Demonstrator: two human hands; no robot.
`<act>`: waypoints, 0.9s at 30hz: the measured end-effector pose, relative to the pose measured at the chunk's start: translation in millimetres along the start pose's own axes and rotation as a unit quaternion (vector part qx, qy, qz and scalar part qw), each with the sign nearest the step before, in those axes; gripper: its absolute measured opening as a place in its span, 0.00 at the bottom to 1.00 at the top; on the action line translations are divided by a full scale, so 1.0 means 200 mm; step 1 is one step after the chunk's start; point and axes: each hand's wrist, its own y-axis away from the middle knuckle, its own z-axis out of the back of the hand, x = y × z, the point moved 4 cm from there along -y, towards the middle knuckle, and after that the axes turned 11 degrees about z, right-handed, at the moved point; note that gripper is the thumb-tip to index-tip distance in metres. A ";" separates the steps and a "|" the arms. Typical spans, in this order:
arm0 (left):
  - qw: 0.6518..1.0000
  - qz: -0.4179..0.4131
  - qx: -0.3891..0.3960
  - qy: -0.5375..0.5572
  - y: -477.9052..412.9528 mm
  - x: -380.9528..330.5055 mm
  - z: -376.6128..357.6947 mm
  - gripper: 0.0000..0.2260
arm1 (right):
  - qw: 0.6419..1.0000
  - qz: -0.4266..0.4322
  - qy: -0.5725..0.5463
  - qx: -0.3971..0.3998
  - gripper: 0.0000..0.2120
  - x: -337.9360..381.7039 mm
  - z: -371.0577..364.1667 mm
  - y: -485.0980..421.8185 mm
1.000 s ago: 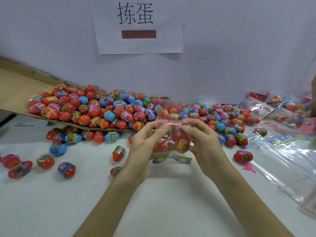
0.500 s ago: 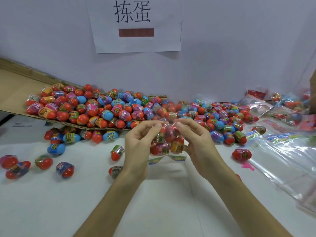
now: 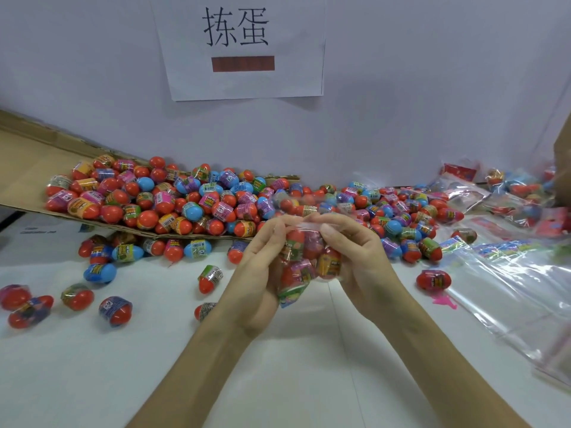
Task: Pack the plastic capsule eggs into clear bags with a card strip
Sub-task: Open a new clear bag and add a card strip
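Both grips are on the job here! The left grip (image 3: 259, 273) has thumb and fingertips pinched on the top film of the clear bag (image 3: 309, 261). The right grip (image 3: 355, 257) curls onto that same top edge from the other side, and the fingertips nearly meet over the mouth. The bag hangs between the two palms, above the desk (image 3: 154, 366). It's stuffed with several capsule eggs (image 3: 296, 239), red ends showing through the plastic. At the bottom of the bag sits the card strip (image 3: 292, 295), green and tilted, tucked against the left palm.

How will this bundle handle? Light, by the look of it, but awkward. The film is thin, soft and slick, and the hard round shells inside will likely shift and roll if the mouth slackens. The place to hold is right where the fingers are, on the film at the mouth, with a palm under the belly for support. Squeezing the eggs themselves could pop a capsule apart.

Further out, the egg pile (image 3: 191, 208) spills off a cardboard flap (image 3: 27, 156) behind the hands. Loose eggs (image 3: 114, 310) dot the desk to the left. One red egg (image 3: 432, 279) lies to the right, just beside a spread of empty bags (image 3: 509, 288).
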 end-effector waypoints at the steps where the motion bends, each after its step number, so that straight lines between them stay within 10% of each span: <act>1: 1.000 0.003 0.014 -0.005 0.00 0.00 0.00 0.12 | 1.000 0.007 0.005 -0.006 0.07 0.00 0.00 0.00; 27: 0.987 0.002 0.160 0.001 0.03 0.01 -0.05 0.07 | 0.982 -0.036 -0.171 -0.073 0.10 -0.01 -0.03 0.04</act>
